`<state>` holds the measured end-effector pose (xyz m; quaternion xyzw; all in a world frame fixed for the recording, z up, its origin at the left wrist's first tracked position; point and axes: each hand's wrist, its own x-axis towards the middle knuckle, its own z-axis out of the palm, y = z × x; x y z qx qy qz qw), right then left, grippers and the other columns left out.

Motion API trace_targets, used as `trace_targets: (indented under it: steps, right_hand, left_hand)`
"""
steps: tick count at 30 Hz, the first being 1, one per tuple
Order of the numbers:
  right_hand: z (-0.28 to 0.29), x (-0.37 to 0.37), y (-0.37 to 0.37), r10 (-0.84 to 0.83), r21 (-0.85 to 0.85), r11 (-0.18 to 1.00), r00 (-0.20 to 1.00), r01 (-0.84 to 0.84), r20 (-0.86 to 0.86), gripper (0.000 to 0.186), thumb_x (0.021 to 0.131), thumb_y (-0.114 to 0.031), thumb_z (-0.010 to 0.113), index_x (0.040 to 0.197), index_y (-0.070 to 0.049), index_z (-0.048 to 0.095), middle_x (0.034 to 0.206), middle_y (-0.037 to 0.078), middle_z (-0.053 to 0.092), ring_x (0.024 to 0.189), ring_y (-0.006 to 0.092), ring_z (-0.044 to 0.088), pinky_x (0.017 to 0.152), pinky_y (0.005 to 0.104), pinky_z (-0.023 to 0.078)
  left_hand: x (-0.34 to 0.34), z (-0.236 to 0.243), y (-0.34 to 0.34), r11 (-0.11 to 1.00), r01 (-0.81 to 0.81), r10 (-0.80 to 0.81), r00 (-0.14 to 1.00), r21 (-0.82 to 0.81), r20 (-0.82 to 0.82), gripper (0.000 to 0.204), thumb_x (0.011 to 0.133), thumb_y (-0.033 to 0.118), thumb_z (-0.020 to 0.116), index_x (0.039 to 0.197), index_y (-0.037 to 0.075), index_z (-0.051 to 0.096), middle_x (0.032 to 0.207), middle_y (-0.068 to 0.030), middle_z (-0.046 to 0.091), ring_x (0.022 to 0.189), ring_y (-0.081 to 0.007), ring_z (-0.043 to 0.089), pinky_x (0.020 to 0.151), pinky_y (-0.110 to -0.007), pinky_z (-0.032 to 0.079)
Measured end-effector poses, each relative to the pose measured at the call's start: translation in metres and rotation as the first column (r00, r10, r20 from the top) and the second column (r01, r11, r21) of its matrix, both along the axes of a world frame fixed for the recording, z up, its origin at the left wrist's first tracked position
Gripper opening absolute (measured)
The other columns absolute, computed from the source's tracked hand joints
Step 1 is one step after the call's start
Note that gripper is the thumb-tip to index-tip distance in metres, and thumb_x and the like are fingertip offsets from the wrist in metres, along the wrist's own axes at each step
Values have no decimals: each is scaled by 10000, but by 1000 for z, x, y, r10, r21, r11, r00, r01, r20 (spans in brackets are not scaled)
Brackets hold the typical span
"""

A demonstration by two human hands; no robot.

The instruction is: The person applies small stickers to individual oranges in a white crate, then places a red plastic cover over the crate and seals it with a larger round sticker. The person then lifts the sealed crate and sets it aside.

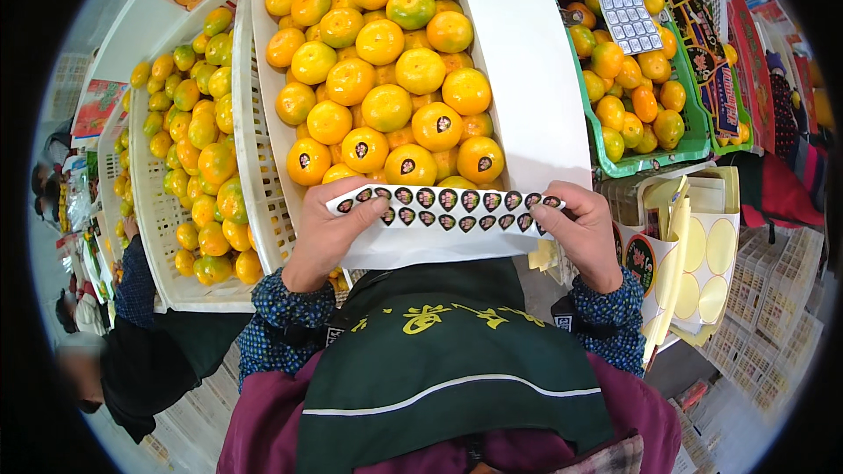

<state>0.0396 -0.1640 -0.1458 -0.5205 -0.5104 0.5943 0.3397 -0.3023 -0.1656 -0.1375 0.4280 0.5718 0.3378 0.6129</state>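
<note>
Stretched between my two hands is a white sheet of stickers (452, 211) with rows of small dark labels. My left hand (332, 226) pinches its left end between thumb and fingers. At the other end, my right hand (581, 226) grips the sheet the same way. Just beyond the sheet lies a white crate (265, 88) filled with orange and yellow-green mandarins (380, 41). Several mandarins in the nearer rows, such as this one (436, 126), carry a dark sticker. The sheet hides part of the crate's near edge.
On the left stands a white slatted crate (248, 123) of mandarins. A green crate (590, 114) at right holds mandarins and silvery sticker sheets (628, 17). Near my right arm is a container with yellow round-sticker sheets (707, 254). Another person (132, 342) works at far left.
</note>
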Motion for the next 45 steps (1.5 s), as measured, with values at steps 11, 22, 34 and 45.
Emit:
trace_targets:
  steps: [11,22,34,45]
  right_hand:
    - [32,-5,29,89,388,894,937,-225,337,331,875,-32,719,1206,-32,725,984,83,658,796,167,626,704,297,512]
    - [50,-28,44,132,476,718,771,-507,623,87,852,-46,705,918,-57,650,872,101,611,843,324,619,719,432,521]
    - [52,-38,104,115,277,940,951,-197,286,91,937,-72,692,984,-12,643,886,40,638,822,126,598,747,292,497]
    - [-11,-72,162,194,168,886,676,-431,711,152,921,-125,636,1017,-13,673,924,145,692,848,314,674,769,429,543]
  left_hand:
    - [-22,13,4,1000,2,-2,1000,30,-27,158,960,79,787,1098,3,788,902,17,755,815,-46,638,741,-213,510]
    - [-24,20,16,997,56,-54,998,54,-35,134,961,70,781,1076,3,788,890,16,753,806,-49,642,732,-218,511]
    - [-61,17,20,999,-43,44,999,20,-32,105,957,87,783,1023,5,786,861,12,751,770,-49,636,718,-214,499]
    - [-70,8,18,1000,17,-17,1000,-17,3,119,978,75,762,1071,1,764,879,10,737,808,-60,637,742,-224,509]
